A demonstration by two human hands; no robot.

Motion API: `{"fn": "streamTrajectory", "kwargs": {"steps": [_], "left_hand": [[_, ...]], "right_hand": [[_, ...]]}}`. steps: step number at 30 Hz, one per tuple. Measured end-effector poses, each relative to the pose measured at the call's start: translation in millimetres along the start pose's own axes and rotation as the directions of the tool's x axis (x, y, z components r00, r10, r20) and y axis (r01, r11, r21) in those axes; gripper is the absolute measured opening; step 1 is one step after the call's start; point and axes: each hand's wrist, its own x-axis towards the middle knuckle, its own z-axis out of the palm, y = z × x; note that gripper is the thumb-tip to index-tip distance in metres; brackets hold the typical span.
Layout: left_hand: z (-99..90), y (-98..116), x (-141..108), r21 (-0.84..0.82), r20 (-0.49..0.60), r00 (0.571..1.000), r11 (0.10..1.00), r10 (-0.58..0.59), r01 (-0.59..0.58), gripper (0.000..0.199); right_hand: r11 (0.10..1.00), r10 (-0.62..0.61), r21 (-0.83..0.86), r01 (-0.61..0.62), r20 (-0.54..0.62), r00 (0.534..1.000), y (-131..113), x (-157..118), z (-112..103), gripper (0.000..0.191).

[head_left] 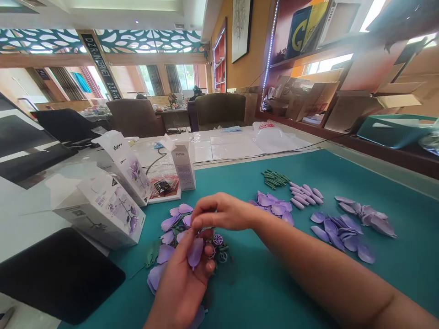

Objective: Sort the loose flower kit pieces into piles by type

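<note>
My left hand (183,283) is palm up with its fingers curled around a purple plastic petal (195,252). Just above it, my right hand (226,212) bends down, thumb and fingers pinched near the left fingertips. Whatever the right fingers grip is too small or hidden to make out. Beneath and beside both hands lies a mixed heap of purple petals (166,254), with a green leaf piece (152,254) at its left. Small purple wheel-shaped parts (218,240) and a greyish ring part (222,257) show right of the left fingers.
Sorted on the green mat (260,283) are green stems (275,178), lilac pods (306,195), and petal piles (274,205), (338,230), (370,214). At left stand printed flower boxes (109,212), (125,167) and an upright carton (184,164), behind a black tablet-like slab (63,274).
</note>
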Motion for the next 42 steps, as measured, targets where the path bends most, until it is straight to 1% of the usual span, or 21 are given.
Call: {"fn": "streamTrajectory", "kwargs": {"steps": [3,6,8,10,13,15,17,19,20,21,22,24,25,28,30,34,38,40,42], "left_hand": [[-1.8,-5,0,0.072,0.033,0.999,0.997,-0.002,-0.001,0.023],[-5.1,-10,1,0.136,0.081,0.996,0.991,-0.029,0.018,0.022],[-7.0,-13,1,0.168,0.113,0.993,0.986,-0.038,0.019,0.018],[-8.1,-16,1,0.198,0.127,0.990,0.980,-0.055,0.029,0.013],[-7.8,-21,0,0.288,0.157,0.981,0.955,-0.113,0.063,0.012],[-6.7,-26,-2,0.375,0.194,0.967,0.924,-0.165,0.083,0.014],[-5.5,-30,-4,0.453,0.226,0.953,0.888,-0.201,0.080,0.016],[-4.7,-34,-6,0.509,0.233,0.949,0.858,-0.213,0.068,0.017],[-4.5,-35,-6,0.531,0.231,0.950,0.845,-0.211,0.059,0.017],[-4.5,-36,-7,0.547,0.228,0.951,0.836,-0.206,0.050,0.017],[-4.6,-37,-7,0.556,0.225,0.953,0.830,-0.203,0.046,0.017],[-5.2,-36,-7,0.555,0.228,0.952,0.831,-0.203,0.044,0.017],[-5.6,-36,-7,0.547,0.233,0.950,0.836,-0.207,0.048,0.017],[-7.0,-35,-8,0.515,0.239,0.949,0.856,-0.206,0.056,0.019],[-8.0,-35,-8,0.492,0.233,0.952,0.868,-0.199,0.061,0.019],[-9.3,-35,-8,0.413,0.199,0.956,0.903,-0.218,0.120,0.018],[-8.3,-32,-5,0.278,0.125,0.964,0.941,-0.235,0.193,0.028],[-7.3,-30,-4,0.213,0.089,0.964,0.950,-0.251,0.227,0.032],[-6.4,-28,-2,0.161,0.060,0.966,0.958,-0.250,0.238,0.035]], "right_hand": [[0.995,0.017,0.099,-0.002,-0.156,0.988,-5,-1,-17,0.019],[0.988,0.001,0.150,0.044,-0.288,0.958,-17,-4,-41,0.021],[0.988,-0.048,0.119,0.101,-0.382,0.923,-27,-6,-57,0.021],[0.987,-0.105,0.063,0.149,-0.449,0.887,-35,-7,-68,0.021],[0.986,-0.135,0.022,0.167,-0.493,0.860,-37,-7,-71,0.021],[0.995,-0.079,0.019,0.100,-0.470,0.879,-28,-4,-64,0.017],[0.999,0.039,-0.015,-0.049,-0.384,0.923,-14,0,-50,0.010],[0.969,0.173,-0.127,-0.213,-0.265,0.948,4,4,-35,0.016],[0.941,0.220,-0.208,-0.266,-0.223,0.950,12,7,-27,0.018],[0.907,0.236,-0.306,-0.291,-0.205,0.950,21,9,-19,0.020],[0.865,0.246,-0.400,-0.301,-0.185,0.952,28,11,-12,0.022],[0.808,0.253,-0.510,-0.294,-0.151,0.956,40,13,1,0.027],[0.795,0.254,-0.537,-0.281,-0.126,0.959,44,14,6,0.028],[0.797,0.241,-0.558,-0.230,-0.056,0.969,52,15,18,0.029],[0.787,0.220,-0.583,-0.204,-0.044,0.975,55,16,23,0.026],[0.712,0.147,-0.684,-0.160,-0.077,0.986,55,15,25,0.021],[0.644,0.040,-0.756,-0.119,-0.122,0.992,52,11,17,0.015],[0.654,0.009,-0.745,-0.132,-0.167,0.986,50,9,12,0.013],[0.719,0.025,-0.673,-0.172,-0.223,0.975,44,8,8,0.012]]}}
